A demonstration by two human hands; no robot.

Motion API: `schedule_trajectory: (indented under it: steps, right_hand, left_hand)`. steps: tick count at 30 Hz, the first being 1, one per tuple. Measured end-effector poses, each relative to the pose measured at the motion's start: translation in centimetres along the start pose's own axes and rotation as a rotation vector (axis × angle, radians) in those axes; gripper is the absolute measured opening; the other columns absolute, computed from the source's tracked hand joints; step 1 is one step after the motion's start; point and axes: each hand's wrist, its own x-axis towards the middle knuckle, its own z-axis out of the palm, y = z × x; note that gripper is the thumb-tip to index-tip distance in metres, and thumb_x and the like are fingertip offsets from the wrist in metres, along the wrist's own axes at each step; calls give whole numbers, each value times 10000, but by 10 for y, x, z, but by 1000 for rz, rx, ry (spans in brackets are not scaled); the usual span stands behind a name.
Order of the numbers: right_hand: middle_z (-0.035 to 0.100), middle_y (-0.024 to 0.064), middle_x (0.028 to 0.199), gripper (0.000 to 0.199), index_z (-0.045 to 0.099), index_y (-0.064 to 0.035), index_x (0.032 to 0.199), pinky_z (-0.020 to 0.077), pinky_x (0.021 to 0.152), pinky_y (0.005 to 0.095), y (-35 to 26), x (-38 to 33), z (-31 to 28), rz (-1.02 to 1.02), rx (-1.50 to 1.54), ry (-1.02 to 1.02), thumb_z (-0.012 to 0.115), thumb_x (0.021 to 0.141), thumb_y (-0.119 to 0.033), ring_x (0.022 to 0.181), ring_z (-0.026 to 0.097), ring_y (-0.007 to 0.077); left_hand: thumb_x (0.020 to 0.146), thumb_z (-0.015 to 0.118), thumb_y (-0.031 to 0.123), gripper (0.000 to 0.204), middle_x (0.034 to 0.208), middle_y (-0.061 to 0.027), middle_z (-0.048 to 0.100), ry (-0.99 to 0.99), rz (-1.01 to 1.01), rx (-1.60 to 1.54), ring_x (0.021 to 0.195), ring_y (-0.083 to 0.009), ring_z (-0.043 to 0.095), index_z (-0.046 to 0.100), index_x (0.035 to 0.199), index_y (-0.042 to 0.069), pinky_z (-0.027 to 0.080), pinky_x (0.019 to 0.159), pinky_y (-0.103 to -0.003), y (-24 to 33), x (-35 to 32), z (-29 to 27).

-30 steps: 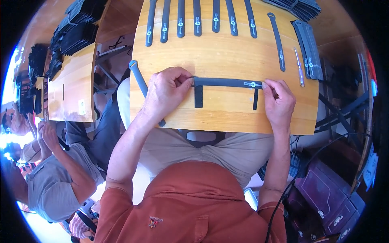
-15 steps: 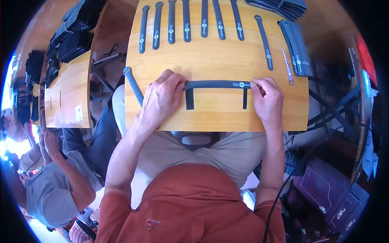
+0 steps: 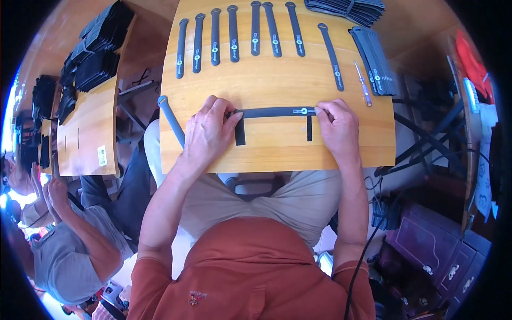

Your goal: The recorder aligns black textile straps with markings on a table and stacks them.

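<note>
Item, held: one grey strap (image 3: 272, 112), laid nearly level on the near half of the wooden table (image 3: 277, 160), bearing a pale printed mark toward its right end. We take it as the centre of our clock, twelve being the far side.

Item, left hand (image 3: 210, 128), at nine: fingertips and thumb gathered, pinching the left end, which they hide from us.

Item, right hand (image 3: 338, 128), at three: thumb and forefinger nipping the printed end, the other fingers curled.

Item, two black strips, the wider (image 3: 240, 132) toward eight, the narrower (image 3: 309, 129) toward four; each meets the strap's lower edge. We cannot tell whether they are fixed to it.

Item, surroundings: seven grey straps in a row (image 3: 232, 32), ten to half past twelve; a lone strap (image 3: 331, 57), half past one; a folded bundle (image 3: 349, 9), one; a strap stack (image 3: 368, 56), two; a slim tool (image 3: 363, 85), half past two; a loose strap (image 3: 172, 120), nine, partly covered by the left forearm.

Item, hazards, in our judgement: an uneven pull could skew the strap against the strips; a loose pinch could let an end slip; the left forearm, swinging outward, could sweep the loose strap off the edge.
</note>
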Motion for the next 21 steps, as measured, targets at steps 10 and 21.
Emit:
schedule_trajectory:
  steps: [10,21]
  right_hand:
    - [648,150,1208,253,716,-16,1111,518,960,468,-50,-9,2,-10,-632,-173,642,887,-108,1155,617,340]
    - [468,177,1587,628,538,42,1457,232,1263,498,-52,-41,38,-227,-469,-330,552,1039,-426,1537,338,312]
  left_hand:
    - [920,754,207,236,971,-172,684,-3,-2,13,866,-337,713,660,999,6,558,761,-430,1,-1,0]
    - [933,733,224,216,966,-156,673,23,11,44,837,-391,696,627,993,46,546,710,-486,2,-2,0]
